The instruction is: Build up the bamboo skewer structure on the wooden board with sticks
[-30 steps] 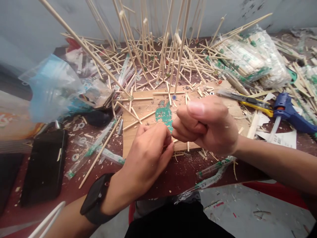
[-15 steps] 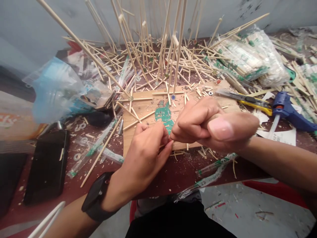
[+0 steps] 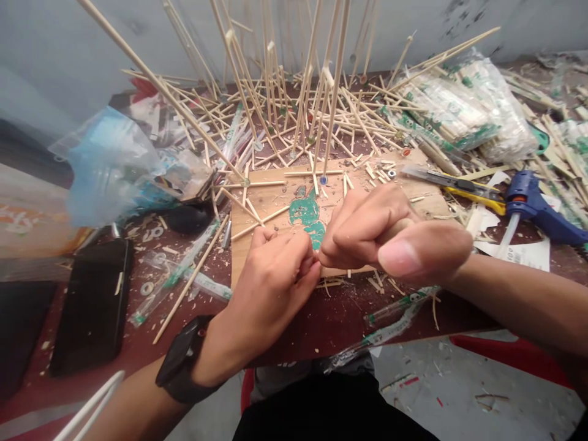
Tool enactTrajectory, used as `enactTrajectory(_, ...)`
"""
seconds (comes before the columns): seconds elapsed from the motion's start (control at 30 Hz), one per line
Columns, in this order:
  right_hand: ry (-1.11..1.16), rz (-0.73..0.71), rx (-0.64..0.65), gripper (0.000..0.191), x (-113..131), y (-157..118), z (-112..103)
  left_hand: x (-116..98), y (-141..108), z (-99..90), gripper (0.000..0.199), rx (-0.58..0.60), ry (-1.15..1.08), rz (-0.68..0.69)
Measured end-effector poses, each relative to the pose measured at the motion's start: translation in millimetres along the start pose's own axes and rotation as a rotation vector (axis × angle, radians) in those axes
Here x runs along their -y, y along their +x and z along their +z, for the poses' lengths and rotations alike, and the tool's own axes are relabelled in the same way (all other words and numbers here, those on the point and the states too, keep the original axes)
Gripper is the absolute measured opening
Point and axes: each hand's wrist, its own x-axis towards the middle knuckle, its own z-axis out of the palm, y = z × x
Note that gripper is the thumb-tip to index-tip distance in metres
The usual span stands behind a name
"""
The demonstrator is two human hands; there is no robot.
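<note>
My left hand point(image 3: 278, 269), with a black watch on the wrist, is closed in a pinch over the near edge of the wooden board point(image 3: 266, 263). Whatever its fingertips hold is hidden. My right hand point(image 3: 386, 236) is curled into a fist just beside it, thumb towards the camera, and its fingertips nearly touch the left ones. What lies inside the fist cannot be made out. Between and beyond the hands, a worn green print point(image 3: 303, 211) marks the board. Short joined wooden sticks point(image 3: 260, 223) lie on the board's left part, and a long stick point(image 3: 172, 107) rises from them at a slant.
Upright stick structures point(image 3: 271, 86) and many cut sticks fill the back. To the right are a yellow utility knife point(image 3: 478, 193), a blue glue gun point(image 3: 528, 199) and bagged chopsticks point(image 3: 450, 107). A black phone point(image 3: 92, 306) and a blue plastic bag point(image 3: 108, 159) occupy the left.
The right hand has tilted slightly, its thumb shifting a little left and down. The left hand keeps its pinch almost in place. The whole view has shifted slightly.
</note>
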Motion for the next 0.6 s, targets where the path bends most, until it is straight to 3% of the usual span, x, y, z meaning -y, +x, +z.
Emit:
enactTrajectory(0.23, 0.014, -0.047, 0.141, 0.064, -0.8, 8.8, -5.1, 1.2, -1.1, 0.0, 0.023, -0.021, -0.023, 0.022)
enactTrajectory(0.47, -0.114, -0.053, 0.145, 0.06, 0.7, 6.8, 0.1, 2.4, 0.9, -0.5, 0.025, -0.011, -0.011, 0.033)
enactTrajectory(0.6, -0.179, -0.088, 0.127, 0.049, -6.2, 5.3, 1.9, 2.3, 2.7, -10.5, 0.019, -0.054, -0.078, -0.016)
